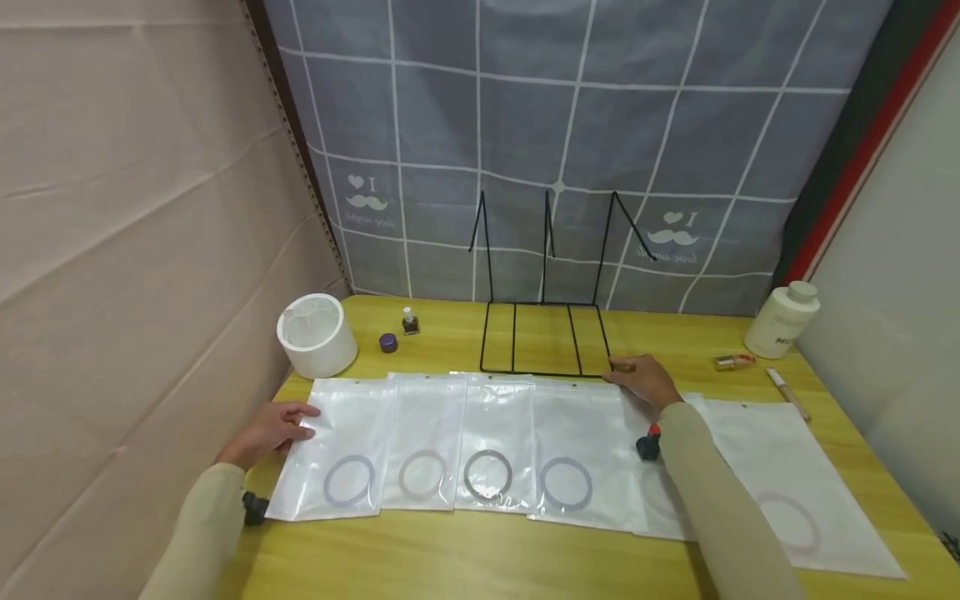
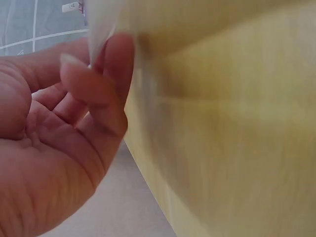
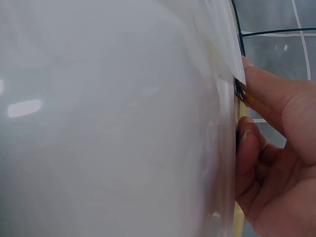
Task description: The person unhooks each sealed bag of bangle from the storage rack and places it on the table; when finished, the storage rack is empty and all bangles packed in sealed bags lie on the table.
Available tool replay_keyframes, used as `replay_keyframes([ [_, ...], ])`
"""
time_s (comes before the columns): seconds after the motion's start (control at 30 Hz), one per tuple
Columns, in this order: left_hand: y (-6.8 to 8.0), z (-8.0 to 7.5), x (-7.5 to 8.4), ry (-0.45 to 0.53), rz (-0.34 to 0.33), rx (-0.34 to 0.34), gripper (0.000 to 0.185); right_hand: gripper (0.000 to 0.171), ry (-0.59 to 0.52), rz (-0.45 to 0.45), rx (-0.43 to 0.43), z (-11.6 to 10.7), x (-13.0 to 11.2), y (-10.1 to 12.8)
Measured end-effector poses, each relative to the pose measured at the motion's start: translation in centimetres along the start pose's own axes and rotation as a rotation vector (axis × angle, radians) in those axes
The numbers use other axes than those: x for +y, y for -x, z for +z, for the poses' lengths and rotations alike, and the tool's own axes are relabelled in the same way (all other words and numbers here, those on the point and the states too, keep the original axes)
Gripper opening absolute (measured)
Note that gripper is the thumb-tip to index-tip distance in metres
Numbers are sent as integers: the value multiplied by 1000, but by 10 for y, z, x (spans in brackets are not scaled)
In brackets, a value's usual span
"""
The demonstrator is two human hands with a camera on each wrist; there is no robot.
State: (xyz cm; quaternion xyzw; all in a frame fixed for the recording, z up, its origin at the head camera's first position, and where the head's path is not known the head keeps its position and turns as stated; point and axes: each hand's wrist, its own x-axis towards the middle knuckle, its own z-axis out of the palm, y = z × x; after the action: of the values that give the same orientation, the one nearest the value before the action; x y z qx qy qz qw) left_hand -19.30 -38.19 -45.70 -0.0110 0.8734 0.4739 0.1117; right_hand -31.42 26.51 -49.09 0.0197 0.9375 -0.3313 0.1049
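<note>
Several clear plastic bags, each with a ring inside, lie in an overlapping row on the yellow table [image 1: 480, 558]. My left hand [image 1: 303, 417] is at the upper left edge of the leftmost bag [image 1: 337, 450]. In the left wrist view its curled fingers [image 2: 96, 64] pinch that bag's edge [image 2: 96, 29]. My right hand [image 1: 626, 371] is at the front right corner of a black wire rack [image 1: 514, 337]. In the right wrist view its fingers [image 3: 247, 113] curl round the top edge of a bag [image 3: 123, 123], close to the wire. My forearm covers part of that bag [image 1: 652, 492].
A white round container [image 1: 317, 335], a small bottle [image 1: 409, 322] and a purple cap [image 1: 387, 342] stand at the back left. At the back right are a white bottle [image 1: 782, 320], a small tube [image 1: 733, 361] and a thin stick [image 1: 787, 393]. A checked curtain hangs behind.
</note>
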Motion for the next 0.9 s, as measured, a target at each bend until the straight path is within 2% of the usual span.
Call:
replay_keyframes([
  [0.2,-6,3,-3,-142,-77,56,42,69,-8,1,0,-1,-2,3],
  [0.27,-6,3,-3,-176,-84,66,42,68,-14,-13,-3,-1,-2,4],
  [0.5,-2,1,-6,-243,-31,74,47,66,-36,-25,-12,0,-4,6],
  [0.57,-2,1,-9,-242,-24,74,48,66,-41,-22,-17,-1,-3,6],
  [0.7,-4,2,-12,-242,34,48,49,67,-30,-28,-35,-5,-1,5],
  [0.77,-5,2,-11,-247,51,35,49,67,-20,-42,-43,-9,0,2],
  [0.83,-7,1,-5,-292,83,24,49,66,-9,-68,-50,-12,1,0],
  [0.9,-12,0,5,-358,114,43,48,65,-26,-98,-55,-16,2,0],
])
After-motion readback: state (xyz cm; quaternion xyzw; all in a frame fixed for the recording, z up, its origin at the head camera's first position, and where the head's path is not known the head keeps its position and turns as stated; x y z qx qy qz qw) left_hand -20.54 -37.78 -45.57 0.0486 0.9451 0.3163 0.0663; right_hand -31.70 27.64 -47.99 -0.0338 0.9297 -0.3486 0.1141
